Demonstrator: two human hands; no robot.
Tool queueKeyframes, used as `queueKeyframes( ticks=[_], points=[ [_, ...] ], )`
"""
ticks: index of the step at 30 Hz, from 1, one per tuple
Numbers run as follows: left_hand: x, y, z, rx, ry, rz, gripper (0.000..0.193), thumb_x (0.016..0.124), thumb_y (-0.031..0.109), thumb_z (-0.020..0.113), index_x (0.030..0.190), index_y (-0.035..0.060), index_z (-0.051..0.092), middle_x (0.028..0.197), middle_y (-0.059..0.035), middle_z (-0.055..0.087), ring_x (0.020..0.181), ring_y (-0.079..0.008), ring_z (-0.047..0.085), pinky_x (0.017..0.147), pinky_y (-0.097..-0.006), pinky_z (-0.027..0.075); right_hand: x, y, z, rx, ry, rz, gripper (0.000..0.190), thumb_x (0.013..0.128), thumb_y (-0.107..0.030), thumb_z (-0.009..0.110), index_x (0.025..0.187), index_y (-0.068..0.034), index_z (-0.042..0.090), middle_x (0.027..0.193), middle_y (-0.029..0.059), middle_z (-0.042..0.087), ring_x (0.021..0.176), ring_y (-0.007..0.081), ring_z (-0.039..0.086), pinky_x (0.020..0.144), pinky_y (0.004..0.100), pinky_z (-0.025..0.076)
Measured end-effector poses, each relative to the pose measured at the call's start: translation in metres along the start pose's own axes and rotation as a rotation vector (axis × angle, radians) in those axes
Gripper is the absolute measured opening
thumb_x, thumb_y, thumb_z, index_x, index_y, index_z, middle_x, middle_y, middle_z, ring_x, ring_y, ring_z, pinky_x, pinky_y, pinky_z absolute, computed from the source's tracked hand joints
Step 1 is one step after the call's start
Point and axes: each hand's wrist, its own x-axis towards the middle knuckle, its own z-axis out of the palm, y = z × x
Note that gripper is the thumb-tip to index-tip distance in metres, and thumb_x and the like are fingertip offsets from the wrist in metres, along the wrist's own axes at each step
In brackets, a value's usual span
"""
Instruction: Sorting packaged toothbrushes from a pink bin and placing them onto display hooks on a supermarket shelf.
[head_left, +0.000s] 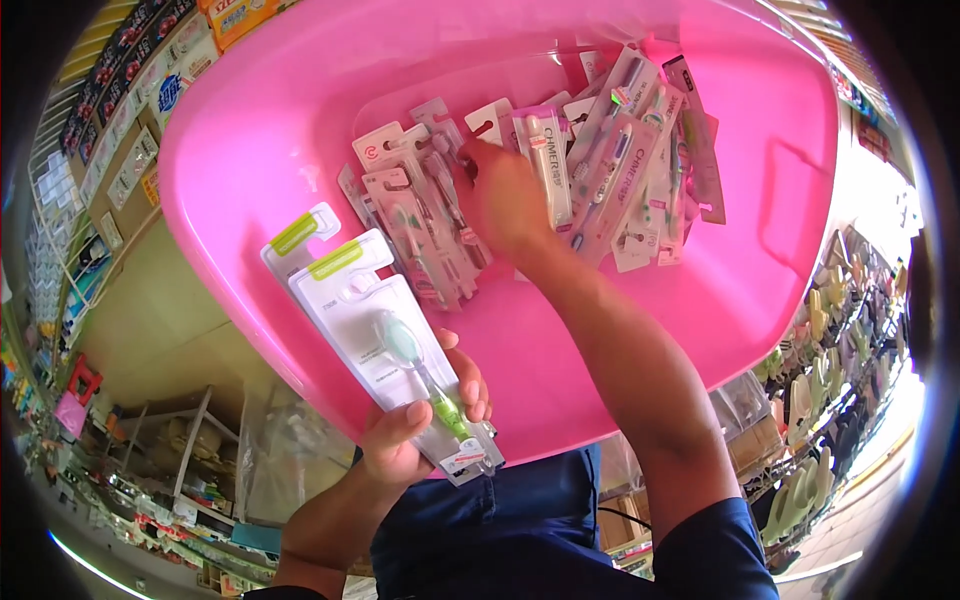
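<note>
My left hand (420, 420) grips two blister-packed toothbrushes (360, 322) over the near left side of a large pink plastic tub (540, 352). The front pack has a green strip along its top and a brush with a green handle. Inside the tub my right hand (504, 199) reaches into a heap of carded toothbrush packs. Its fingertips are at the left packs (420, 225), partly hidden, so I cannot tell whether they pinch one. More packs (622, 165) lie overlapped to the right of that hand, several with printed cards.
Boxed goods (142, 82) line a shelf beyond the tub's left rim. Racks of slippers and shoes (817, 360) stand at the right. A shelf unit with wrapped goods (202, 450) sits at the lower left, and a cardboard box (757, 442) lies behind my right arm.
</note>
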Motion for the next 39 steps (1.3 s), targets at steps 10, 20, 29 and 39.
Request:
queueKeyframes(
  ticks=[10, 20, 29, 39],
  points=[
    [0.002, 0.001, -0.001, 0.105, -0.026, -0.073, 0.059, 0.086, 0.035, 0.059, 0.137, 0.0137, 0.038, 0.096, -0.0099, 0.051, 0.085, -0.0194, 0.052, 0.079, -0.0366, 0.044, 0.004, 0.019, 0.035, -0.467, -0.090, 0.134, 0.014, 0.084, -0.014, 0.052, 0.088, -0.002, 0.059, 0.077, 0.0188, 0.069, 0.074, 0.0318, 0.071, 0.065, 0.0417, 0.056],
    [0.002, -0.002, -0.002, 0.007, 0.010, -0.036, 0.061, 0.084, 0.027, 0.065, 0.134, 0.0060, 0.039, 0.093, -0.0143, 0.055, 0.085, -0.0231, 0.056, 0.077, -0.0381, 0.047, -0.016, 0.017, 0.006, -0.317, 0.029, 0.067, 0.035, 0.080, -0.037, 0.065, 0.085, -0.003, 0.056, 0.062, 0.0164, 0.063, 0.059, 0.0348, 0.066, 0.054, 0.0449, 0.053],
    [0.004, -0.003, 0.000, -0.006, 0.005, 0.019, 0.062, 0.084, 0.028, 0.065, 0.135, 0.0067, 0.039, 0.094, -0.0137, 0.056, 0.083, -0.0217, 0.056, 0.077, -0.0378, 0.047, 0.003, 0.020, -0.039, -0.023, 0.264, 0.101, 0.042, 0.074, -0.036, 0.071, 0.075, 0.002, 0.055, 0.054, 0.0133, 0.057, 0.050, 0.0273, 0.061, 0.048, 0.0393, 0.046],
    [0.000, -0.005, -0.001, 0.017, -0.014, 0.076, 0.064, 0.081, 0.030, 0.067, 0.134, 0.0078, 0.038, 0.093, -0.0128, 0.055, 0.080, -0.0210, 0.056, 0.075, -0.0369, 0.047, -0.025, -0.015, -0.017, 0.013, -0.255, 0.093, 0.037, 0.078, -0.032, 0.071, 0.097, 0.000, 0.065, 0.075, 0.0168, 0.066, 0.075, 0.0315, 0.067, 0.070, 0.0403, 0.052]
  ],
)
